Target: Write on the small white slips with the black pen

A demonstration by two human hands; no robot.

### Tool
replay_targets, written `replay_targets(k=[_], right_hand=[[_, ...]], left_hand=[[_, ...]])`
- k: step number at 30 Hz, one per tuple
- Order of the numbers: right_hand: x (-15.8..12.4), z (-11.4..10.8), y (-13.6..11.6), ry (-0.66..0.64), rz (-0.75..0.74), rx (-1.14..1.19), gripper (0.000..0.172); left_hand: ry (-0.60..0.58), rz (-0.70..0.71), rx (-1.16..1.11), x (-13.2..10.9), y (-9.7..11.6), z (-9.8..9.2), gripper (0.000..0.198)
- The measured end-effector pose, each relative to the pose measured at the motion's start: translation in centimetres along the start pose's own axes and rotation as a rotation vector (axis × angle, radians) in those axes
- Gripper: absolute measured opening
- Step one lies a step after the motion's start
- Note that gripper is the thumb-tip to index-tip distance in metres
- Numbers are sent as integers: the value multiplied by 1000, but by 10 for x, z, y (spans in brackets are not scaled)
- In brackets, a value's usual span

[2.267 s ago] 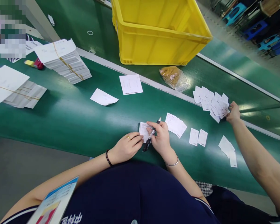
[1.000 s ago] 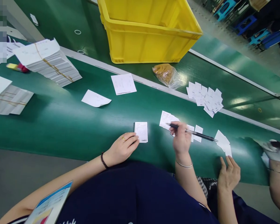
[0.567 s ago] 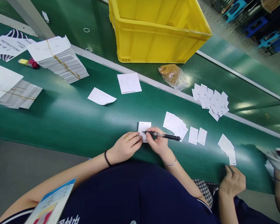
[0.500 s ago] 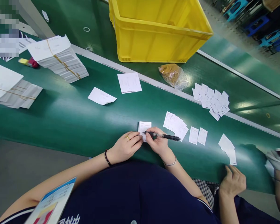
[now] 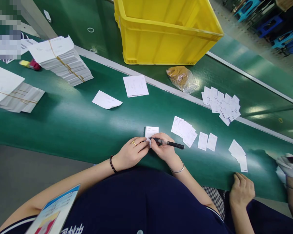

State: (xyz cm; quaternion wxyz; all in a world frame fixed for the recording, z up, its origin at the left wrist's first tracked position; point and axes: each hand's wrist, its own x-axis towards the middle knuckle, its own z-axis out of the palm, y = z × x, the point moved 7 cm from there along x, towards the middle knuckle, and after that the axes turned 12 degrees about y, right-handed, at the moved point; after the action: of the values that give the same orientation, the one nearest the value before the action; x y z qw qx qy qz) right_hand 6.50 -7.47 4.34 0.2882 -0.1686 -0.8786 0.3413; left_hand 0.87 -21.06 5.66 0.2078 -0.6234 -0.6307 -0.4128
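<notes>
A small stack of white printed slips [image 5: 151, 130] lies on the green table in front of me. My left hand [image 5: 131, 152] is closed at its left side, with the fingertips pressing on its lower left edge. A gold ring is on one of that hand's fingers. My right hand [image 5: 165, 151] grips a black pen [image 5: 173, 143] whose tip points left at the top slip. My fingers cover the lower part of the stack. Just to the right lie a fanned group of slips [image 5: 183, 130] and two single slips [image 5: 202, 141] side by side.
A yellow crate [image 5: 161, 45] stands at the back, with a bag of rubber bands [image 5: 179, 78] before it. Banded paper stacks [image 5: 63, 61] sit at left. Loose sheets [image 5: 136, 86] and a slip pile [image 5: 223, 105] lie farther back. Another person's hand [image 5: 241, 188] rests at right.
The pen's rear end has swung a little to the left and down in my right hand. My left hand stays in place. The neighbouring person's hands have shifted slightly left.
</notes>
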Motion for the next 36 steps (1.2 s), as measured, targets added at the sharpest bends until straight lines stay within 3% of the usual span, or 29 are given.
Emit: replay_targets(k=[16, 22, 31, 36], right_hand=[[-3, -1, 3, -2, 39, 10, 11], [8, -12, 4, 94, 63, -6, 23], [19, -9, -2, 88, -72, -93, 33], [17, -14, -18, 150, -258, -184, 21]], left_hand=[[2, -20, -29, -2, -1, 1, 18], [-14, -22, -28, -1, -2, 1, 20], [-13, -26, -33, -1, -1, 1, 19], [-22, -18, -22, -2, -1, 1, 18]])
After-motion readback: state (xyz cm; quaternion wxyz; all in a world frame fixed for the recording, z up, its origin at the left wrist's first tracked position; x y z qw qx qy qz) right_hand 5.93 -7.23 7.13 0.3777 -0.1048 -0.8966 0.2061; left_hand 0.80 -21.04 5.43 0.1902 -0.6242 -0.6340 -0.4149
